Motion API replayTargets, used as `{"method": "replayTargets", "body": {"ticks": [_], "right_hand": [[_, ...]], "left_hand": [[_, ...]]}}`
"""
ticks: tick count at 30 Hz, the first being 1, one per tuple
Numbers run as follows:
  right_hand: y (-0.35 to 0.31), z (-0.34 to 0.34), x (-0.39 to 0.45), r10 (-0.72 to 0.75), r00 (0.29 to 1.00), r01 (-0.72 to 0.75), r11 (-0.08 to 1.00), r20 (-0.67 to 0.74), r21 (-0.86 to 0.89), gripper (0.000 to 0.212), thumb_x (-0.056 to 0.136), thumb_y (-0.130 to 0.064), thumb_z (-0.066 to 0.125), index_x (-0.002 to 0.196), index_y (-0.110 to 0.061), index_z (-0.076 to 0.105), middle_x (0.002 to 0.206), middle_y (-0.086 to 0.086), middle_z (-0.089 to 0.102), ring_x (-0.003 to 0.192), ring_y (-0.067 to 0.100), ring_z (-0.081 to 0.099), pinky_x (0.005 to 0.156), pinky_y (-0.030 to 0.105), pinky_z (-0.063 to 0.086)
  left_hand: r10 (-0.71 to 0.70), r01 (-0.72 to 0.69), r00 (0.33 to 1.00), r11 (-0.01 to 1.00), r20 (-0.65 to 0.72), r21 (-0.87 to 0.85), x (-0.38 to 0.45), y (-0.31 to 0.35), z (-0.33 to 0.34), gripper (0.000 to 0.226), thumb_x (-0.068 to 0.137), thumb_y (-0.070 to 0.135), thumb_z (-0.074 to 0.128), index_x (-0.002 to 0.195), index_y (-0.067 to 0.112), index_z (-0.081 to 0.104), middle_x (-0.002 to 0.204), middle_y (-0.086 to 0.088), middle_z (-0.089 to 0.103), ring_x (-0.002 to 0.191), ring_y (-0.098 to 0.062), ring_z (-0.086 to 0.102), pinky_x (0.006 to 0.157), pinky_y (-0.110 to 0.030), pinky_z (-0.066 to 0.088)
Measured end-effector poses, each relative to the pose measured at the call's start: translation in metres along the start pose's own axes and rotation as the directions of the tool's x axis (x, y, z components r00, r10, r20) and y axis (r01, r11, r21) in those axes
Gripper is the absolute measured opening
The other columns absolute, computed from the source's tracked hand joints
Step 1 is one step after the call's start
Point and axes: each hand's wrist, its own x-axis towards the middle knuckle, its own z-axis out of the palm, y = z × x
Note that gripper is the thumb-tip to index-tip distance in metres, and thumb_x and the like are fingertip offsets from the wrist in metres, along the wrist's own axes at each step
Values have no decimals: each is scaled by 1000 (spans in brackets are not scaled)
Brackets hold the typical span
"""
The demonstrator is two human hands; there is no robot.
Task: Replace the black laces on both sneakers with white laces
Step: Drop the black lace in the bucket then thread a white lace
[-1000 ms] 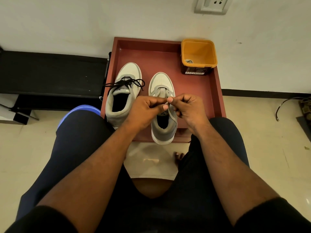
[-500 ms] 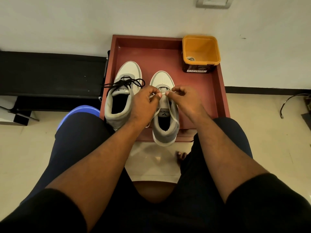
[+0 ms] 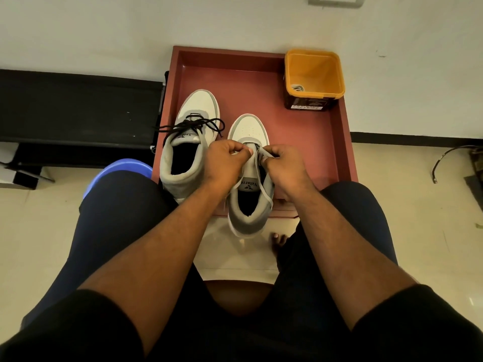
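Both hands at sneaker, overhanging tray

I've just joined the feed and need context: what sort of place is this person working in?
Probably a room in a home, on the floor beside a wall. A red tray holding two sneakers sits on pale floor tiles against a plain wall with a socket plate; the person sits on a low blue stool.

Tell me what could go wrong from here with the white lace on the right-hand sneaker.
The grey-and-white right-hand sneaker overhangs the near edge of the red-brown tray; a hard tug could tip it off. The left hand and right hand pinch the white lace close together, so an eyelet may get skipped. The black-laced left-hand sneaker remains undone.
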Motion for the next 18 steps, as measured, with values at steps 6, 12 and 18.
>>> {"method": "replayTargets", "body": {"ticks": [6,12,18], "right_hand": [[-3,3,-17,118,988,-137,964,95,226,35,85,9,53,79,-20,72,82,11,73,75,26,69,76,48,59],[-5,5,-19,123,987,-144,964,104,224,38,85,8,51,76,-22,71,79,9,73,71,23,68,74,47,60],[-5,9,-18,145,979,-174,959,140,223,38,86,7,53,76,-24,72,83,10,74,76,26,70,77,48,59]], "left_hand": [[-140,151,986,981,94,-125,0,-4,0,9,81,5,73,73,3,71,71,-15,69,62,-20,61,65,-33,53],[-100,101,994,994,43,-46,2,-10,2,7,83,5,71,76,2,72,70,-8,68,63,-13,60,66,-29,53],[-99,94,992,994,78,61,7,-20,2,9,86,9,68,81,4,74,76,-8,71,68,-14,61,71,-32,54]]}}
